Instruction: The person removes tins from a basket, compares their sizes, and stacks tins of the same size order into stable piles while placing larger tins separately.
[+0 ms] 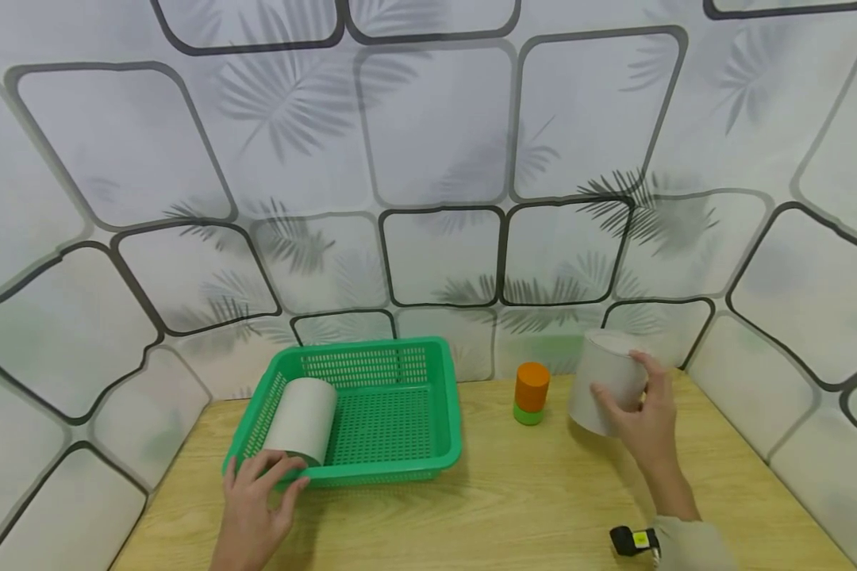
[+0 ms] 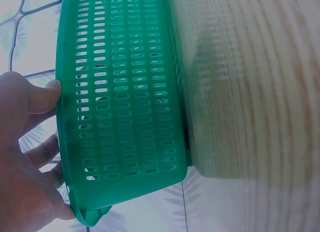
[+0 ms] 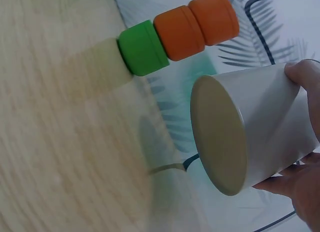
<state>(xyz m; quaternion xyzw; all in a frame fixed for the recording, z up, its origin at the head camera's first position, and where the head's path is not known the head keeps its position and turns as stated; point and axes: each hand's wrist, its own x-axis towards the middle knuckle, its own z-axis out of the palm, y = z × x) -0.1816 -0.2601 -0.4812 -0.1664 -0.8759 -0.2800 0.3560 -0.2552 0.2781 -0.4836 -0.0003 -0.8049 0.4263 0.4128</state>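
My left hand [image 1: 255, 498] grips the near left rim of a green plastic basket [image 1: 446, 404]. In the left wrist view the thumb lies on the rim of the basket [image 2: 125, 92], the fingers at its far side. A white cylinder [image 1: 303, 419] lies on its side inside, along the basket's left wall. My right hand [image 1: 650, 420] holds a second white cylinder [image 1: 603, 385], slightly tilted, above the table. The right wrist view shows this cylinder's [image 3: 270, 117] round lower end off the surface, with thumb and fingers on opposite sides.
Left of the held cylinder stands a small stack of cups or blocks, orange pieces [image 1: 532, 382] over a green one [image 1: 528, 414]. A black device with a yellow label [image 1: 641, 540] sits at the right wrist. Patterned wall covering [image 1: 443, 254] borders the wooden table [image 1: 500, 507].
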